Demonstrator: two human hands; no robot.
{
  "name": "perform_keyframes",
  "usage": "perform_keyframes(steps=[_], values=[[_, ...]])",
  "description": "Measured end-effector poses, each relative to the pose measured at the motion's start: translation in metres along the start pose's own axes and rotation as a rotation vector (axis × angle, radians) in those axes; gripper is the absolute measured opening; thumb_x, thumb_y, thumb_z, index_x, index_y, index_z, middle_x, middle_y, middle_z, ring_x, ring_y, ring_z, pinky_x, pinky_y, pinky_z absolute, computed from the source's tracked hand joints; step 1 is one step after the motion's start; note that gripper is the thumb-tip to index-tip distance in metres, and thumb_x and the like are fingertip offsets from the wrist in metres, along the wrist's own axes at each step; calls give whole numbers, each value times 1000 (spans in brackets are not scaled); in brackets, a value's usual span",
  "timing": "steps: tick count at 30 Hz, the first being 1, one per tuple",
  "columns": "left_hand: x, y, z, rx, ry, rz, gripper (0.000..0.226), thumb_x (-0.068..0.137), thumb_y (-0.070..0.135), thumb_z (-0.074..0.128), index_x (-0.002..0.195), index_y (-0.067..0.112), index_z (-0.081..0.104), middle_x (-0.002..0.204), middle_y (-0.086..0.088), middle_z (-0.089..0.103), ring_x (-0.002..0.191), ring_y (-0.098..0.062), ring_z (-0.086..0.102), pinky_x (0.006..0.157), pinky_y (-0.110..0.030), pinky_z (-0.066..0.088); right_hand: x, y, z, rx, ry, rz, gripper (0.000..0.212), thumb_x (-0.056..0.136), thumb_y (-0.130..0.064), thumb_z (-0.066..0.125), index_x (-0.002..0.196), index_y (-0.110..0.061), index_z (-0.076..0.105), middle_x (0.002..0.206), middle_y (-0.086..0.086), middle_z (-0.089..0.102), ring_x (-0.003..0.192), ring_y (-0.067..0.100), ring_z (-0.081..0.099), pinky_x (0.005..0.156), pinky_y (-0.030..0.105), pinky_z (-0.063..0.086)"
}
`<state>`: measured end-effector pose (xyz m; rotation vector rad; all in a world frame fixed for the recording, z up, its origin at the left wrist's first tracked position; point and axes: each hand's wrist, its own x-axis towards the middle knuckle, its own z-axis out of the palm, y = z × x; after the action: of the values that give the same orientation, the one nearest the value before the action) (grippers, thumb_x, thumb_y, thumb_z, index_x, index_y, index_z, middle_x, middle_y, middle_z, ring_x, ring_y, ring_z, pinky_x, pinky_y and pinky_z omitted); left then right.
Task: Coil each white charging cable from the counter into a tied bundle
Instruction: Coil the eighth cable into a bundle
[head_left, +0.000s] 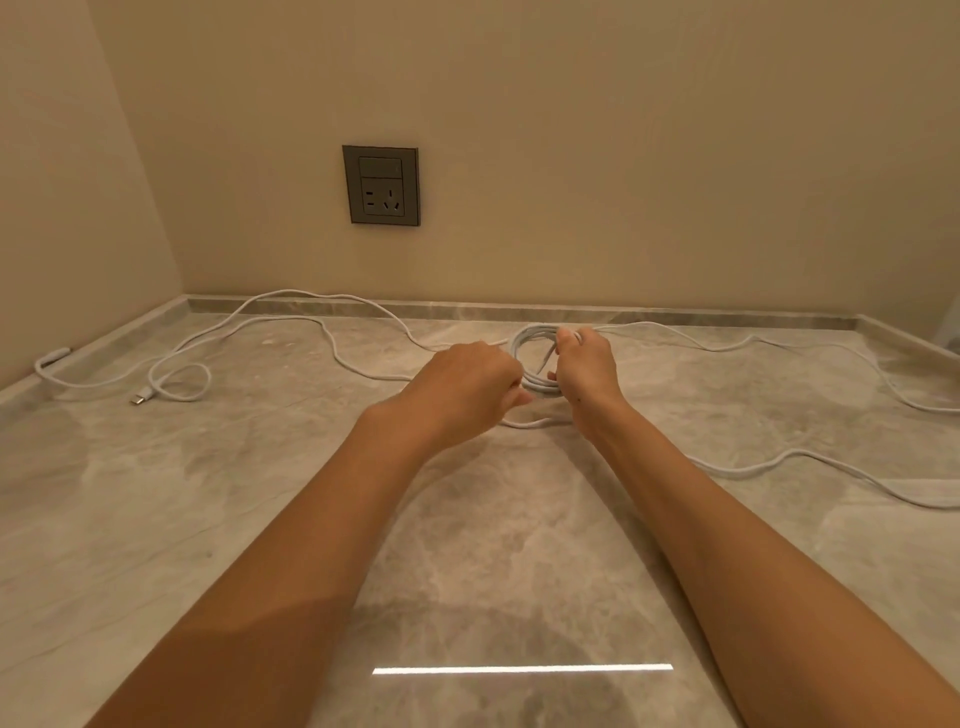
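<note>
White charging cable half-coiled above the worktop.
Fingers of the right hand grasp its loops; those of the left hand curl beside them, grip hidden.

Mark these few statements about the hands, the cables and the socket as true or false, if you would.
1. The right hand holds a coil of white cable. True.
2. A cable is plugged into the wall socket. False: nothing is plugged into it.
3. A loose cable lies uncoiled on the counter, its plug free. True.
4. The left hand lies flat and open. False: its fingers are curled, apparently gripping cable beside the coil.
</note>
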<state>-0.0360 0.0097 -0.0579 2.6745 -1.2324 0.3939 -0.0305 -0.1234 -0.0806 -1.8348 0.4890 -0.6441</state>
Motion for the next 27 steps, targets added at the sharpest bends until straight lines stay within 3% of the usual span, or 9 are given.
perform_keyframes(steps=[2,5,9,14,17,18,22,25,27], values=[[-2,-1,1,32,32,93,30,96,29,44,83,5,56,96,0,43,91,-21,46,69,-32,35,1,1,-1,-18,-20,21,19,98,-20,36,91,-7,48,93,10,49,97,33,53,96,50,43],[1,-3,5,-40,30,145,28,96,24,47,91,0,61,120,-5,46,105,-23,48,85,-36,42,1,2,-2,36,-57,87,22,98,-17,36,88,-5,50,76,6,49,78,24,50,84,40,45],[4,-1,10,-52,-28,143,27,97,20,44,90,-1,60,106,-12,56,95,-30,56,84,-41,43,3,4,-4,128,-65,231,33,98,-12,36,66,-9,43,61,6,41,54,17,40,52,26,33],[4,9,16,8,-69,213,18,96,11,41,95,2,57,102,-13,59,91,-31,57,74,-39,43,4,0,-11,196,-115,316,33,97,-5,35,65,-8,41,60,7,38,50,17,37,47,27,32],[6,2,13,-80,6,131,16,94,5,41,96,5,57,104,-11,62,95,-27,58,75,-34,43,0,-3,-7,165,-107,278,32,97,-3,35,67,-6,44,58,8,39,48,18,39,40,22,33],[6,-2,12,-109,44,113,15,94,5,43,95,4,58,104,-10,64,95,-25,58,74,-31,42,0,-3,-4,107,-105,219,29,97,-6,36,70,-5,47,58,8,42,51,20,43,43,22,37],[4,-12,11,-252,204,69,18,92,10,53,87,-5,63,98,-13,57,86,-25,54,77,-35,42,-6,-6,3,-20,-146,-12,23,97,-13,37,82,-4,52,65,3,46,64,21,48,76,44,47],[4,-16,9,-279,348,45,19,89,8,57,81,-8,63,114,-16,53,99,-24,50,82,-27,39,-9,-8,4,-12,-207,-105,22,98,-15,37,85,-4,51,68,1,46,60,13,45,70,40,44],[3,-18,9,-297,329,11,19,91,8,54,83,-8,62,122,-16,55,106,-27,54,87,-30,42,-13,-8,6,-27,-243,-155,22,98,-15,38,82,-6,50,68,0,46,58,11,44,66,35,42]])
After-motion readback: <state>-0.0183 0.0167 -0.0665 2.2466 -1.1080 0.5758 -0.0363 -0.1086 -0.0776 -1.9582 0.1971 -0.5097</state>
